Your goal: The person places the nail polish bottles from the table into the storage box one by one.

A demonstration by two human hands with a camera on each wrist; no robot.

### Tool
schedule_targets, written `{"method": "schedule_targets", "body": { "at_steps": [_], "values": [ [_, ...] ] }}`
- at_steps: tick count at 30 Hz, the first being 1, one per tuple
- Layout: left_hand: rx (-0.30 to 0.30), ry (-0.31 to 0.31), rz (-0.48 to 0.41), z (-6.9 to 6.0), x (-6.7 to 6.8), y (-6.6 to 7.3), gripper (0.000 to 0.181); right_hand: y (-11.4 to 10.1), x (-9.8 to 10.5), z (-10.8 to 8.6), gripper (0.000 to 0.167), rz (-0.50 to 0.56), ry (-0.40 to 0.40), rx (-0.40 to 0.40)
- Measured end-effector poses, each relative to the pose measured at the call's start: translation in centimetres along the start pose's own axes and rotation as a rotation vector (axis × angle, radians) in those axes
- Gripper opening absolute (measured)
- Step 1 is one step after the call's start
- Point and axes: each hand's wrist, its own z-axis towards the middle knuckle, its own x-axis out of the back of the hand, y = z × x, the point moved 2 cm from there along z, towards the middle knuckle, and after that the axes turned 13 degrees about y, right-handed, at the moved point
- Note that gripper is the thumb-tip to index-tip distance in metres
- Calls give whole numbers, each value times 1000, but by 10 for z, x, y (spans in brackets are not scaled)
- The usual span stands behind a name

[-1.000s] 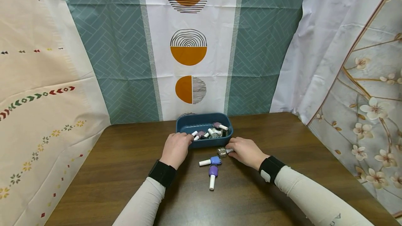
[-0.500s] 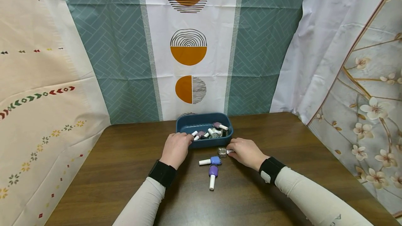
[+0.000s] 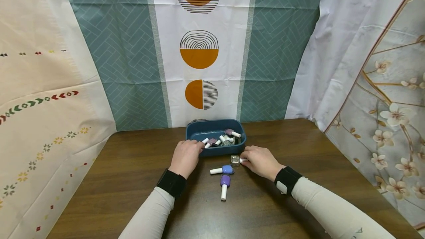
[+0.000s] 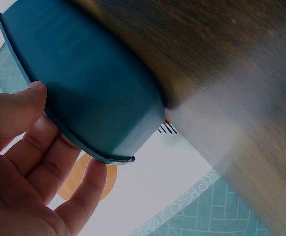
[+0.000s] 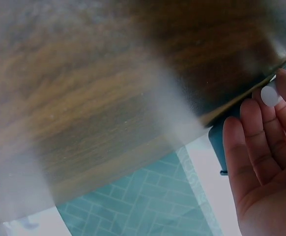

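Observation:
My left hand grips the near left rim of a dark blue bin; in the left wrist view the thumb lies on its outer wall, fingers over the rim. With my right hand I pinch the white cap of a glittery nail polish bottle, which lies on its side just in front of the bin. Toward me lie a blue nail polish bottle, cap pointing left, and a purple one, cap pointing at me. Several more bottles are jumbled inside the bin.
The bin stands near the back edge of a brown wooden table. Behind it hangs a patterned teal and white curtain. A cream cloth borders the left side, a floral one the right.
The glittery bottle has turned slightly and shifted a little to the right in my right hand's fingers. My left hand has stayed on the bin's rim.

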Motion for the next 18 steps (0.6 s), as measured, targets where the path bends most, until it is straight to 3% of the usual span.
{"method": "schedule_targets", "body": {
  "at_steps": [7, 18],
  "values": [
    [7, -1, -8, -1, 0, 0, 11, -1, 6, -3, 13, -9, 52, 31],
    [18, -22, -8, 0, 0, 0, 12, -3, 25, -11, 13, 0, 53, 26]
  ]
}}
